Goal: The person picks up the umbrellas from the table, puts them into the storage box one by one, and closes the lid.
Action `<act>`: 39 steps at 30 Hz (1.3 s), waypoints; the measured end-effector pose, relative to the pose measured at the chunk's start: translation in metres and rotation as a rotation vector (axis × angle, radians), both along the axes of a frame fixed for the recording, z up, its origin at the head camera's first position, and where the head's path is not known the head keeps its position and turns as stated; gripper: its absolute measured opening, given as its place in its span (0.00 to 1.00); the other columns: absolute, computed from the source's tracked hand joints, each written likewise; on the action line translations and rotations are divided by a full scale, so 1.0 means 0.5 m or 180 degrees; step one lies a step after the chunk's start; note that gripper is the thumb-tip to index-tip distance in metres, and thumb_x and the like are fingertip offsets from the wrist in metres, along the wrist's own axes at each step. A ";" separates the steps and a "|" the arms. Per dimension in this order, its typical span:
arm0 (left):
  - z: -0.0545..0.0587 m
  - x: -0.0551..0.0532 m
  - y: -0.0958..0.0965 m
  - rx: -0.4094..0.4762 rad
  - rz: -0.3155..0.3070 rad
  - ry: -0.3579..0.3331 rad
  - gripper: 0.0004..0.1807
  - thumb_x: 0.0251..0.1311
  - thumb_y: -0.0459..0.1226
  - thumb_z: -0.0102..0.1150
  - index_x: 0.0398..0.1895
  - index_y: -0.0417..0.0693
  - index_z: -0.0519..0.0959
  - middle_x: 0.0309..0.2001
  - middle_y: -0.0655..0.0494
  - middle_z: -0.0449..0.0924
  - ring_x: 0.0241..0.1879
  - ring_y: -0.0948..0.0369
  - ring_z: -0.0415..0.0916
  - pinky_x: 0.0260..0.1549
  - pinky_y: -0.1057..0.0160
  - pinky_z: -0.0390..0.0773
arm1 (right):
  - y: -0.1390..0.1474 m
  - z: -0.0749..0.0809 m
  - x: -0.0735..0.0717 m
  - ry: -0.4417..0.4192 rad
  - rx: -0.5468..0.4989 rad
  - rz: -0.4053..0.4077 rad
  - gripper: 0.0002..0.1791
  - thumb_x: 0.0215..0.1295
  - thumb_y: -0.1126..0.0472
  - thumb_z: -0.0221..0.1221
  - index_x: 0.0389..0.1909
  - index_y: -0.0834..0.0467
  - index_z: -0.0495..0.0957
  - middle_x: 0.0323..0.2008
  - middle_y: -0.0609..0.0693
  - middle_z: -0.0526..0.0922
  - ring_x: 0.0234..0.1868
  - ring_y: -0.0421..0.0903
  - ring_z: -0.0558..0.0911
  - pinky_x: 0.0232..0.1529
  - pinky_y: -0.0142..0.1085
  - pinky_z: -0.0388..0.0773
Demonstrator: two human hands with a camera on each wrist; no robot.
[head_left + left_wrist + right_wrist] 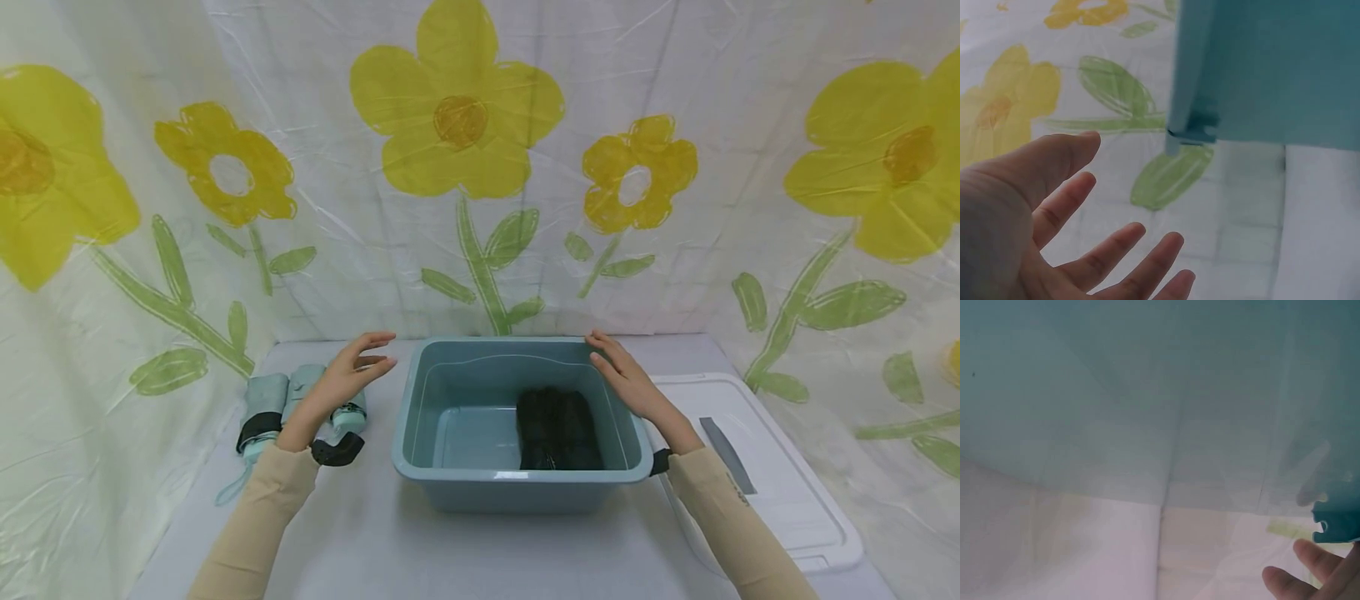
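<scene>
A blue-green plastic storage bin (510, 493) stands open in the middle of the table. Two dark, soft-looking bundles (558, 429) lie side by side in its right half. My left hand (348, 375) hovers off the bin's left side, fingers spread and loosely bent, holding nothing. In the left wrist view that hand (1072, 231) is apart from the bin wall (1285, 75). My right hand (628, 379) is at the bin's right rim near the far corner, fingers extended. The right wrist view shows its fingertips (1310, 559) right by the rim; the palm is out of frame.
Folded grey-green umbrellas (266, 396) lie at the left of the table, partly behind my left forearm. A white lid (780, 492) with a grey handle lies on the right, partly under my right forearm. A flower-printed curtain (330, 275) hangs just behind the table.
</scene>
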State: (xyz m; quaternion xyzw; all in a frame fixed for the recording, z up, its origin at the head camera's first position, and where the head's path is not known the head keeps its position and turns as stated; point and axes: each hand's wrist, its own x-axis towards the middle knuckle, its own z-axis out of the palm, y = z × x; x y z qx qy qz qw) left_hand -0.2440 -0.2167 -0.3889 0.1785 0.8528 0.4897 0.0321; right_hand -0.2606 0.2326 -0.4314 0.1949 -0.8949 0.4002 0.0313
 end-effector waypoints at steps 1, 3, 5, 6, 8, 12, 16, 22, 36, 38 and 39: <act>-0.007 -0.002 -0.003 -0.0026 0.0024 0.0026 0.27 0.65 0.43 0.52 0.66 0.48 0.61 0.67 0.41 0.56 0.60 0.38 0.63 0.53 0.42 0.69 | 0.000 0.000 0.000 -0.0006 -0.0002 0.0001 0.29 0.74 0.49 0.40 0.68 0.62 0.56 0.71 0.59 0.49 0.71 0.60 0.49 0.63 0.62 0.49; -0.022 -0.005 -0.009 -0.0094 0.0078 0.0049 0.27 0.65 0.44 0.52 0.66 0.48 0.61 0.67 0.41 0.57 0.60 0.38 0.63 0.52 0.43 0.70 | 0.001 0.000 0.001 -0.0008 -0.0010 0.0006 0.29 0.74 0.49 0.39 0.68 0.62 0.56 0.71 0.60 0.49 0.71 0.60 0.49 0.63 0.62 0.49; -0.035 -0.007 -0.015 -0.0156 0.0137 0.0061 0.28 0.65 0.44 0.52 0.66 0.47 0.61 0.67 0.41 0.57 0.60 0.37 0.62 0.53 0.42 0.69 | 0.000 0.001 0.002 -0.0005 -0.0014 0.0011 0.29 0.74 0.49 0.39 0.68 0.62 0.56 0.71 0.60 0.49 0.71 0.61 0.49 0.63 0.62 0.50; -0.041 -0.007 -0.018 -0.0194 0.0169 0.0073 0.28 0.65 0.44 0.52 0.66 0.46 0.61 0.67 0.40 0.57 0.60 0.37 0.62 0.53 0.42 0.69 | 0.000 0.001 0.002 0.0000 -0.0020 0.0015 0.29 0.74 0.49 0.39 0.68 0.62 0.56 0.71 0.60 0.49 0.70 0.61 0.49 0.62 0.62 0.50; -0.060 -0.013 -0.026 -0.0277 0.0233 0.0112 0.29 0.64 0.45 0.53 0.65 0.45 0.61 0.66 0.39 0.57 0.60 0.37 0.61 0.53 0.41 0.67 | -0.001 0.002 0.002 0.0005 -0.0024 0.0015 0.29 0.74 0.50 0.40 0.68 0.63 0.56 0.71 0.60 0.49 0.70 0.61 0.49 0.62 0.62 0.50; -0.085 -0.015 -0.029 -0.0492 0.0350 0.0268 0.27 0.64 0.42 0.54 0.63 0.41 0.63 0.64 0.36 0.59 0.60 0.37 0.60 0.55 0.40 0.65 | -0.002 0.006 0.004 0.0000 -0.0039 0.0018 0.28 0.74 0.51 0.40 0.68 0.63 0.57 0.71 0.60 0.50 0.70 0.61 0.49 0.63 0.62 0.50; -0.112 -0.016 -0.029 -0.0830 0.0447 0.0393 0.26 0.62 0.38 0.56 0.61 0.38 0.65 0.60 0.32 0.62 0.58 0.36 0.61 0.53 0.38 0.65 | -0.002 0.008 0.005 -0.0005 -0.0054 0.0022 0.28 0.74 0.51 0.40 0.68 0.63 0.57 0.71 0.60 0.49 0.70 0.61 0.49 0.62 0.62 0.50; -0.142 -0.022 -0.031 -0.1254 0.0579 0.0387 0.26 0.61 0.37 0.57 0.61 0.38 0.66 0.56 0.25 0.61 0.54 0.33 0.63 0.48 0.36 0.66 | -0.003 0.007 0.005 -0.0011 -0.0049 0.0024 0.28 0.74 0.51 0.40 0.68 0.62 0.57 0.71 0.60 0.50 0.70 0.61 0.49 0.63 0.62 0.50; -0.179 -0.052 -0.037 -0.1848 0.1114 0.0029 0.25 0.58 0.38 0.59 0.59 0.41 0.68 0.62 0.23 0.49 0.56 0.28 0.50 0.46 0.30 0.61 | -0.002 0.008 0.004 -0.0032 -0.0093 0.0039 0.27 0.74 0.52 0.40 0.68 0.62 0.57 0.71 0.60 0.50 0.70 0.60 0.49 0.63 0.61 0.51; -0.188 -0.059 -0.038 -0.1954 0.1182 0.0014 0.26 0.57 0.37 0.59 0.59 0.41 0.67 0.62 0.22 0.48 0.54 0.28 0.51 0.46 0.31 0.62 | -0.002 0.007 0.003 -0.0035 -0.0088 0.0037 0.27 0.74 0.52 0.40 0.68 0.61 0.57 0.71 0.60 0.50 0.70 0.60 0.49 0.63 0.62 0.51; -0.193 -0.063 -0.037 -0.2024 0.1216 0.0012 0.27 0.57 0.37 0.59 0.60 0.41 0.67 0.62 0.22 0.47 0.53 0.28 0.52 0.45 0.32 0.62 | -0.001 0.006 0.003 -0.0038 -0.0086 0.0035 0.27 0.74 0.51 0.40 0.68 0.61 0.57 0.71 0.60 0.50 0.70 0.60 0.49 0.63 0.62 0.51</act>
